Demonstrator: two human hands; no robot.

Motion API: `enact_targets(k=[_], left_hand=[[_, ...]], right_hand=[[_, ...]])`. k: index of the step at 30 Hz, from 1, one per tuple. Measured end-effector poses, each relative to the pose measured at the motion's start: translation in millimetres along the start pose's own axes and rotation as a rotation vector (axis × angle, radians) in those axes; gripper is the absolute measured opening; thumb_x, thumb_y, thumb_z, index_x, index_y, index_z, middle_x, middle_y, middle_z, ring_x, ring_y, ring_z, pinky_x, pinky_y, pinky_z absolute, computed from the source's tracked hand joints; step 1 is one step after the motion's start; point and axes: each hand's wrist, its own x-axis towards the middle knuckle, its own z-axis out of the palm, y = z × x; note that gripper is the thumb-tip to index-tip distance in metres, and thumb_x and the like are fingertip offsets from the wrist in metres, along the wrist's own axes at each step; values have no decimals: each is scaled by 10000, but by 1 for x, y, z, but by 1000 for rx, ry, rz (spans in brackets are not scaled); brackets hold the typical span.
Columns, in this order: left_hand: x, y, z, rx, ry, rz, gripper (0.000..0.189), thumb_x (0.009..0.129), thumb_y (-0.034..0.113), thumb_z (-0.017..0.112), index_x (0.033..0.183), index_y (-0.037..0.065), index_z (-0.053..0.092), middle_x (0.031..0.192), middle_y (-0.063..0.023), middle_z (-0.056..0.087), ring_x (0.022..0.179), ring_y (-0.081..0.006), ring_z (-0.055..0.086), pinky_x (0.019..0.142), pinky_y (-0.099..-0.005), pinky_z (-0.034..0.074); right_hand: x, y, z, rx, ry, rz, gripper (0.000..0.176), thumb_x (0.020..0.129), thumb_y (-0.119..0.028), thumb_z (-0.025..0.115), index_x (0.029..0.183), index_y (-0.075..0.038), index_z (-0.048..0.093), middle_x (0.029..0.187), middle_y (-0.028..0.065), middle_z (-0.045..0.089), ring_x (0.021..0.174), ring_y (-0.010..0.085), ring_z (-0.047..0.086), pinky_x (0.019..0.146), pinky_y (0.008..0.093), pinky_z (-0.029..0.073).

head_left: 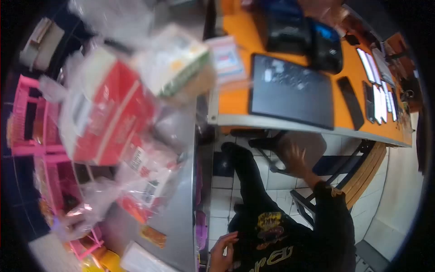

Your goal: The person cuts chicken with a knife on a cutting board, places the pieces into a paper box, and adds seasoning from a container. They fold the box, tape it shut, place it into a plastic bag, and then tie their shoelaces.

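My right hand (297,161) reaches forward with its fingers spread, over or against the dark seat of a chair (315,147) at the orange table's front edge. Blur hides whether it touches the seat. Nothing shows in that hand. My left hand (222,251) is low in the view, beside my torso and close to the metal counter's edge. Its fingers are loosely bent and apart, with no object visible in them. Nearest to it on the metal counter (181,217) are a small brown packet (154,235) and red-and-white packages in clear plastic (149,177).
An orange table (231,102) holds a black laptop (290,90), a card terminal (325,45), a dark phone (350,102) and several lit phones. Bagged boxes, one red and white (108,109), crowd the counter. A pink rack (27,118) stands left; a wooden bench (364,174) stands right.
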Motion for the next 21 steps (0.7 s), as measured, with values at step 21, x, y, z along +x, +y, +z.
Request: enact_targets(k=[21], left_hand=[[122,-367,140,-426,134,-386,277,878,105,481,1143,49,539,1082,-108,604,917,-186,598,755,-326,488]], right_hand=[[-69,34,216,-89,-481,-21,604,842,-557,453,1174,-60,542,1124,186,506,1108,378,405,912,575,332]])
